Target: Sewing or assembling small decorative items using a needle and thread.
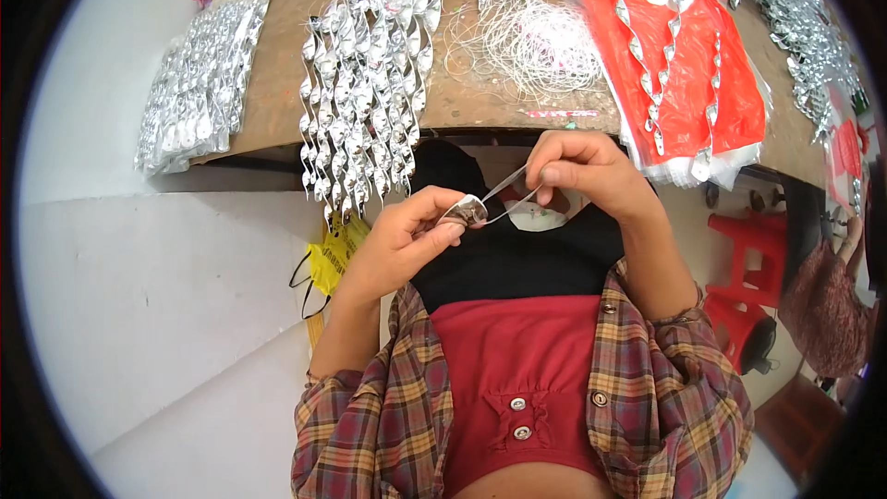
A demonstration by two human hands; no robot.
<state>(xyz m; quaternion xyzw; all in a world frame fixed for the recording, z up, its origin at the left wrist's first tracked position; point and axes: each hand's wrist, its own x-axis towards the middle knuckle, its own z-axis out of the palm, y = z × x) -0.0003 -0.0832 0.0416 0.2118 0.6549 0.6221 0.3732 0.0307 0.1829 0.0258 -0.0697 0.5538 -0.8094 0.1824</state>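
Note:
Above my lap, my left hand [413,237] pinches a shiny silver twisted strip [468,210] by its end between thumb and fingers. A thin white string [506,187] runs from that end as a loop. My right hand [589,173] is closed on the other side of the loop, pulling it out to the right. Most of the strip is hidden by my left hand. Beyond my hands, a bunch of silver spiral strips [365,92] hangs over the table's front edge. A tangled heap of white strings [545,42] lies to its right.
Bagged silver strips [205,74] lie at the table's left end. Red and clear plastic bags [670,65] with several spirals on top overhang the edge at right. More silver spirals [795,18] are piled at far right. Red stools [747,263] and a yellow bag [334,254] are below the brown table [453,115].

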